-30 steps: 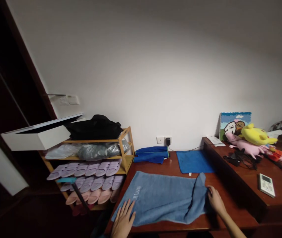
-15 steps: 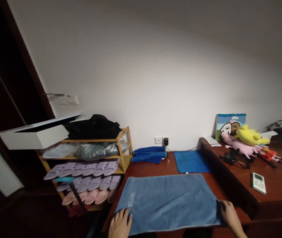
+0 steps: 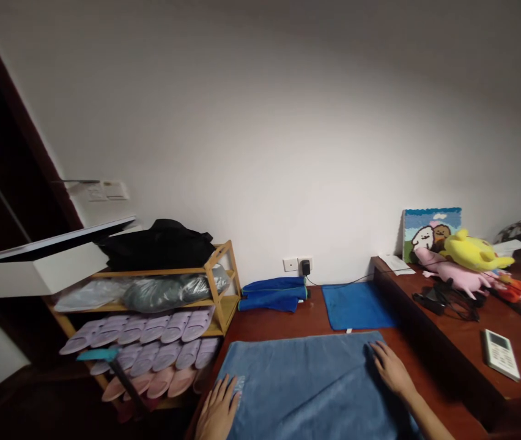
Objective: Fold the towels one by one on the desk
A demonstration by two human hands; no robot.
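A grey-blue towel lies spread over the reddish-brown wooden table, with a few shallow creases and pale lettering near its left edge. My left hand rests flat on the left edge of the towel, partly over the lettering, fingers apart. At the towel's far right corner, my right hand lies with its fingers stretched out over the edge. Behind the towel are a flat bright-blue cloth and a folded blue cloth. The towel's near edge is out of view.
Left of the table stands a wooden rack with slippers, a black bag and a white box. On the higher surface to the right lie plush toys and a white remote control. A plugged-in black adapter trails a cable.
My right hand has moved from the near right corner of the towel up to its far right corner. My left hand stays on the left edge. The view has shifted slightly.
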